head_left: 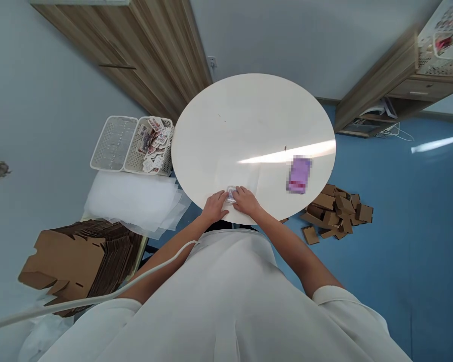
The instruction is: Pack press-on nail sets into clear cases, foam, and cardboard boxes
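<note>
Both my hands meet at the near edge of a round white table (pixel 249 115). Between them is a small clear packet (pixel 231 193) with a faint reddish print. My left hand (pixel 214 206) pinches its left side with curled fingers. My right hand (pixel 246 200) grips its right side, fingers bent over it. A thin translucent sheet (pixel 245 176) lies on the table just beyond the packet. What the packet holds is too small to tell.
A blurred purple object (pixel 299 174) lies on the table's right side. To the left stand a white basket (pixel 155 146) of small printed packets, an empty basket (pixel 113 143), a stack of translucent sheets (pixel 136 201) and flat cardboard blanks (pixel 79 256). Folded small boxes (pixel 335 211) are piled on the blue floor.
</note>
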A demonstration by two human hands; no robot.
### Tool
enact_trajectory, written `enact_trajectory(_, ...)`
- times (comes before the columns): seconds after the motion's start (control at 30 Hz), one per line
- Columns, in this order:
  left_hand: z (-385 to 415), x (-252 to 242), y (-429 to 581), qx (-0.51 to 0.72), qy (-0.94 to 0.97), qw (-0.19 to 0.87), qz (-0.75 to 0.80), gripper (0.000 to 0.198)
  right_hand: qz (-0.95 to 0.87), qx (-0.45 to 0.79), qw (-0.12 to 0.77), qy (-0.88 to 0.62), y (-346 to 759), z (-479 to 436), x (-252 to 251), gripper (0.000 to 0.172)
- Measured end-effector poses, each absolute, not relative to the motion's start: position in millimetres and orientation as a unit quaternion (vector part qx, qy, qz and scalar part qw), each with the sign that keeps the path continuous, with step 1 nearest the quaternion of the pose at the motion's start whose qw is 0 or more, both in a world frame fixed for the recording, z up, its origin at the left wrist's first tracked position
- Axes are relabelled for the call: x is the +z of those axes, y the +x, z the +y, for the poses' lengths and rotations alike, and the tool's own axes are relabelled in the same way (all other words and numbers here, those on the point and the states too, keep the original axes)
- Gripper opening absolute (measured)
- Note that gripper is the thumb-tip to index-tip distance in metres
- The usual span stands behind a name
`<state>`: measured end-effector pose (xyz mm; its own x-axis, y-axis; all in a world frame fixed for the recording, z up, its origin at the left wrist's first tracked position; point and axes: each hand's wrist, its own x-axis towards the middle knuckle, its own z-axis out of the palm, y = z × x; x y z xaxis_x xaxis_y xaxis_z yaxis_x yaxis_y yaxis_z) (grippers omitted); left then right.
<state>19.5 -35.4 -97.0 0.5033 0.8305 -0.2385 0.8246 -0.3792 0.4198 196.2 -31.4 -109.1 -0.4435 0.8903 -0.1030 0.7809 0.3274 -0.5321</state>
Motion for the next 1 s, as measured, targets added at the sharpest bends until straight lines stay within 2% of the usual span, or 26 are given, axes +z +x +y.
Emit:
enact_trajectory(0.23, -26, -93, 26, 0.003, 0.861, 0.223, 0.457, 0.043, -0.795, 0.309, 0.117, -0.509, 208, -37, -99, 0.037)
enact_trajectory(0.43, -18, -89, 19, 0.018, 0.88, 0.234, 0.412, 0.042, -0.772, 0.304, 0.144, -0.54, 208, -60, -93, 0.066)
enact_trajectory(0.57, -18, -83, 15, 0.009, 0.884, 0.25, 0.395, 0.04, -0.733, 0.279, 0.141, -0.604, 196, -82, -93, 0.048)
enact_trajectory(0.8, -25, -82, -1, 0.02, 0.883, 0.29, 0.368, 0.032, -0.677, 0.307, 0.178, -0.644, 181, -110, -91, 0.042)
enact_trajectory(1.0, -15, -80, -16, 0.034, 0.855, 0.382, 0.35, 0.033, -0.632, 0.348, 0.222, -0.656, 180, -112, -90, 0.034)
